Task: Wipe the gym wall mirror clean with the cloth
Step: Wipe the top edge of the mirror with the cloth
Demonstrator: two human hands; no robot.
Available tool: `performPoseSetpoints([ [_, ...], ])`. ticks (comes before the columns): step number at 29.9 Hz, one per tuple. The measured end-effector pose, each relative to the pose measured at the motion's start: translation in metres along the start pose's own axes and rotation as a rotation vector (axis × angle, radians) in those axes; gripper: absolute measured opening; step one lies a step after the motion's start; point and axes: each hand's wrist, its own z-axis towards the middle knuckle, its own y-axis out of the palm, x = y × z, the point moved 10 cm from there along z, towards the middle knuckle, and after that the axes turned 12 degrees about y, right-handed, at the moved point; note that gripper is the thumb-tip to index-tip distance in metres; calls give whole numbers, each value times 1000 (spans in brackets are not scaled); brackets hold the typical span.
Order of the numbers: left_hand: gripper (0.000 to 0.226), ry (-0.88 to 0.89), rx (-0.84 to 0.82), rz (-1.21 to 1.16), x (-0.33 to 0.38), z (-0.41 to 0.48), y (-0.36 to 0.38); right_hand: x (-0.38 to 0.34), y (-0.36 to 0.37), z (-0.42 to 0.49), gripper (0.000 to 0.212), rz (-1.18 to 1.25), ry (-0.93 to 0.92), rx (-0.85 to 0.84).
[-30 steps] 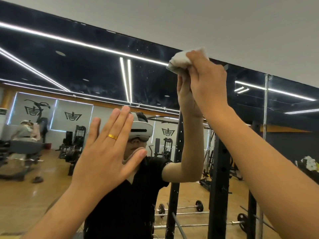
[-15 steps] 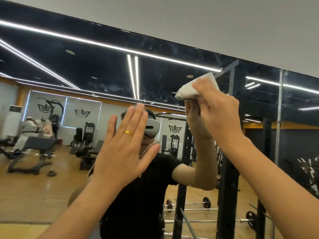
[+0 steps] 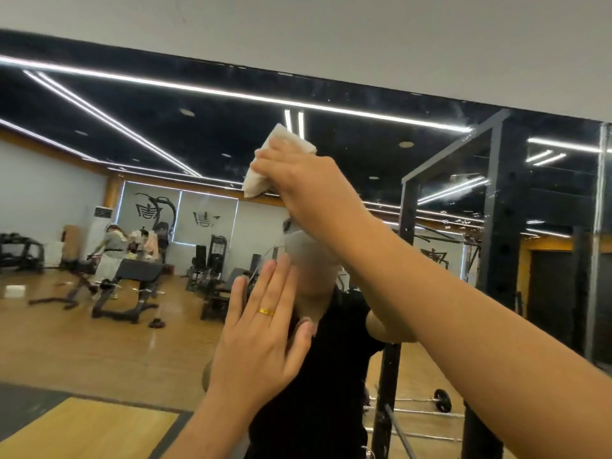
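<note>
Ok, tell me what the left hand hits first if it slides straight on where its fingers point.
Likely the right hand at its wrist, crossing just above the left hand; the cloth sits higher. Depth is unclear, so it might pass beneath.

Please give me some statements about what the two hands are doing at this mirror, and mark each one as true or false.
1. The right hand grips a white cloth at the mirror. True.
2. The left hand holds a spray bottle. False: it is open with straight fingers and holds nothing.
3. A gold ring sits on a finger of the left hand. True.
4. The white cloth is lower than the left hand. False: it is above the left hand, in the mirror's upper part.
</note>
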Motion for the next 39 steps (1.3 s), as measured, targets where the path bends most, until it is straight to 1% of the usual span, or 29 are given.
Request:
performPoseSetpoints([
  [2, 71, -3, -9, 10, 0, -1, 1, -15, 7, 8, 48, 16, -30, -46],
  [3, 71, -8, -11, 11, -1, -2, 1, -16, 3, 7, 48, 33, -40, -33],
  [6, 71, -20, -12, -1, -1, -2, 1, 5, -33, -17, 47, 55, -31, 149],
  [8, 71, -20, -11, -3, 1, -1, 0, 38, -61, -43, 44, 26, 29, 216],
  [11, 71, -23, -12, -2, 2, 0, -1, 107, -91, -89, 33, -41, 121, 197],
  [13, 70, -37, -19, -4, 3, 0, 0, 145, -101, -116, 36, -91, 168, 149],
  [15, 70, -48, -26, 2, 3, 0, 1, 160, -101, -130, 39, -121, 180, 132],
  [18, 71, -57, -38, -2, 3, 0, 2, 146, -94, -118, 36, -75, 161, 163],
  [22, 72, -47, -35, -4, 3, -1, 1, 96, -67, -78, 30, -7, 90, 199],
  [25, 72, -43, -37, 6, 1, -1, 0, 58, -48, -42, 39, 65, 71, 124],
  [28, 71, -41, -37, 6, 1, -1, 1, 30, -42, -17, 39, 103, 30, 8],
  [30, 71, -35, -32, 3, 2, -1, 1, 27, -53, -14, 35, 83, -18, 17],
  [32, 70, -31, -23, -4, 2, -1, 0, 47, -77, -22, 28, 78, 10, 87],
  [34, 70, -25, -13, 2, 2, -1, 1, 84, -103, -36, 22, 33, 75, 147],
  [37, 71, -7, 15, 20, 3, -1, -1, 155, -136, -61, 30, -82, 173, 204],
  [39, 72, 4, 38, 35, 5, -1, -3, 192, -147, -74, 30, -104, 249, 187],
])
